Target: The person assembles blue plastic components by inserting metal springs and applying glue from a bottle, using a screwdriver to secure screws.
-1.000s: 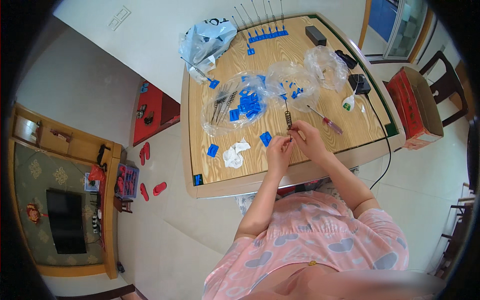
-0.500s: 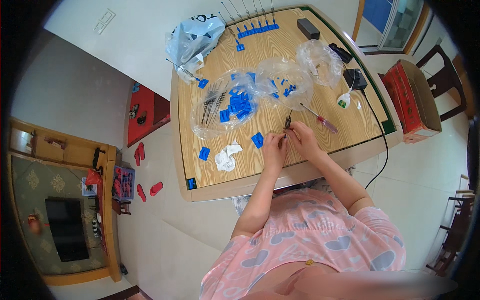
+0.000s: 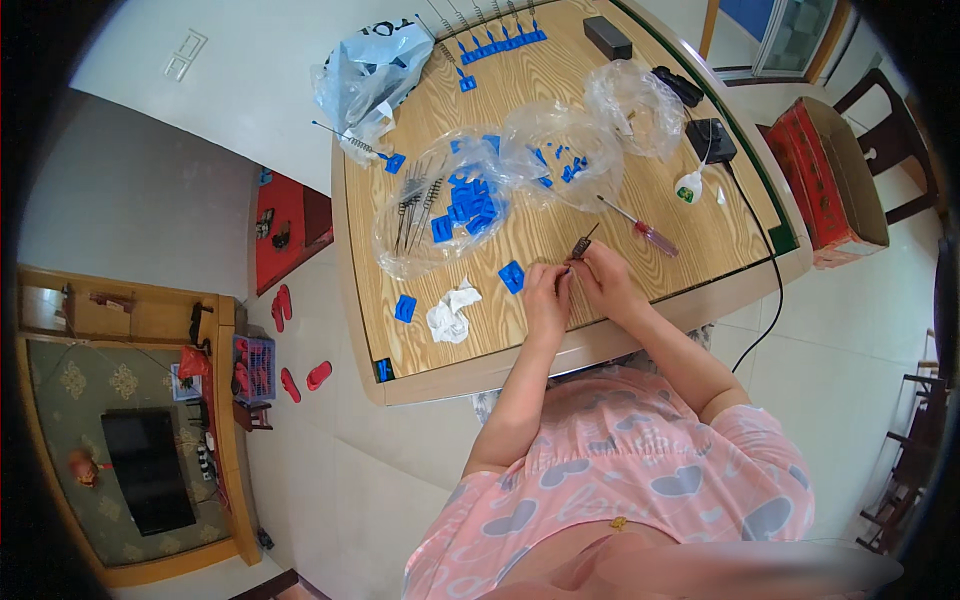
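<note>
My left hand is closed in a pinch near the table's front edge. What its fingertips hold is hidden. Against it, my right hand grips a dark coiled spring whose straight wire end points up and to the right. Just left of my hands lies a blue plastic piece, with another blue plastic piece farther left. A screwdriver with a clear reddish handle lies right of my hands. Beyond them, one clear bag holds springs and blue pieces; a second clear bag holds small blue parts.
Blue pieces with springs stand in a row at the back. A crumpled white tissue, a pale plastic bag, a dark grey block and a black box with a cable are also on the wooden table.
The spring in my right hand has tilted from nearly upright toward the right. Both hands stay together at the same place. The view has shifted slightly.
</note>
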Action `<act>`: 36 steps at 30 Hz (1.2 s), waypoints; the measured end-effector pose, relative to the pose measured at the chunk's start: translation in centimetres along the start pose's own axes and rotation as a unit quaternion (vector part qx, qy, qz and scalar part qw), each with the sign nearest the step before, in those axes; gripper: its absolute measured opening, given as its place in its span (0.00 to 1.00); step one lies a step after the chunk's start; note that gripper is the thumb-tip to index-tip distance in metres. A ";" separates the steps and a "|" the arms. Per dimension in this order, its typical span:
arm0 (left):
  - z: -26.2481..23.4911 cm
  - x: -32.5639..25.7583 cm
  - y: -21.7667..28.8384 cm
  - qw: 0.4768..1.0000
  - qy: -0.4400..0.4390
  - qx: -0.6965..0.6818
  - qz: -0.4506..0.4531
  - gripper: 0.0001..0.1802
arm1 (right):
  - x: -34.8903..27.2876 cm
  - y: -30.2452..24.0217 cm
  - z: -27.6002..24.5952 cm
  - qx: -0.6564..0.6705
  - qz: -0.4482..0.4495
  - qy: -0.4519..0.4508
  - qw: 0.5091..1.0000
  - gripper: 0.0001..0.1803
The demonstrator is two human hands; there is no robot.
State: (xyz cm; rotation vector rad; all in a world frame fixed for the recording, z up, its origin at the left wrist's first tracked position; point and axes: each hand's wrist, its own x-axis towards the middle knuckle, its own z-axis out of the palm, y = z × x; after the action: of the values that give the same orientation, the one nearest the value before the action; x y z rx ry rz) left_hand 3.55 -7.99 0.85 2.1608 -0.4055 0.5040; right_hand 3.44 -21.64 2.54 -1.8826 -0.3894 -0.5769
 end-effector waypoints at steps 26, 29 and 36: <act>0.1 -0.1 0.7 0.999 -0.027 0.029 0.000 0.05 | -0.3 0.5 0.0 -0.027 -0.031 0.019 0.999 0.03; 0.1 -0.1 0.6 0.999 -0.023 0.039 0.012 0.05 | -0.1 0.2 -0.1 -0.027 -0.035 0.019 0.999 0.03; 0.2 -0.1 0.6 0.999 -0.022 0.030 0.010 0.05 | -0.5 0.5 0.0 -0.015 -0.023 0.031 0.999 0.04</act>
State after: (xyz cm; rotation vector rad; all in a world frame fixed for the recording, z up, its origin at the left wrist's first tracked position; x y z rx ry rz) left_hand 3.21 -8.48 1.11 2.2308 -0.4423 0.4857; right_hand 3.27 -21.83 1.90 -1.8844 -0.3871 -0.6742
